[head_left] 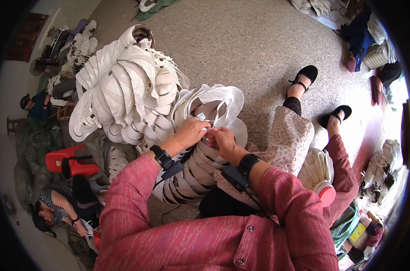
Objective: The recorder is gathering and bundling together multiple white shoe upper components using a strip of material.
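My left hand [192,133] and my right hand [223,140] meet in front of me, fingertips almost touching. The fingers of both are pinched. A white shoe upper [232,100] stands just beyond them, its opening facing up, with a thin white strip and a small white tag by my left fingers. My left hand grips at the near edge of that upper; what the right fingertips pinch is too small to make out. Beneath my wrists runs a curved stack of nested off-white uppers [193,174]. A larger heap of nested uppers [123,86] rises to the left.
A person's legs with black shoes [308,74] stretch out at the right. Near them sits a pale bag-like bundle with a red-lidded jar [325,193]. A red plastic stool [71,160] and a seated co-worker [60,203] are at the left. More shoes [383,165] lie along the right side.
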Demonstrator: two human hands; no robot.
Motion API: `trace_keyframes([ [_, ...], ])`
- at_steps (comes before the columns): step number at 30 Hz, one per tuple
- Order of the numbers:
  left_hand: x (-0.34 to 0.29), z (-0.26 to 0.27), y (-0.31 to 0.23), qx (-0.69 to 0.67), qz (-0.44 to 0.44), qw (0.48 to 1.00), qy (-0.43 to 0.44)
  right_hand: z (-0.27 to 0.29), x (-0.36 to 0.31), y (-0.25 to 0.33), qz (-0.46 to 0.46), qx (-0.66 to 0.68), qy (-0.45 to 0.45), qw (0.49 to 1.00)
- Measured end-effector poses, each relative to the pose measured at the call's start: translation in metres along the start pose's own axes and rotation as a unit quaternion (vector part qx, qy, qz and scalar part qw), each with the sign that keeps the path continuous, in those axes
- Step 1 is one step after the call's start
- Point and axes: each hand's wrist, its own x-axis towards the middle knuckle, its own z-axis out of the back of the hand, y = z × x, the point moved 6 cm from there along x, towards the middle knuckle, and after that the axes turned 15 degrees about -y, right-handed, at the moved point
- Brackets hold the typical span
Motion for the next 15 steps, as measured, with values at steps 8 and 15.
trace_keyframes([
  [8,0.004,0.003,0.007,-0.026,0.006,0.999,0.024,-0.004,-0.002,0.001,-0.021,0.030,-0.003,0.999],
  [15,0.010,-0.008,0.014,-0.039,0.017,0.994,0.100,-0.001,0.003,0.005,0.149,-0.106,-0.033,0.983],
])
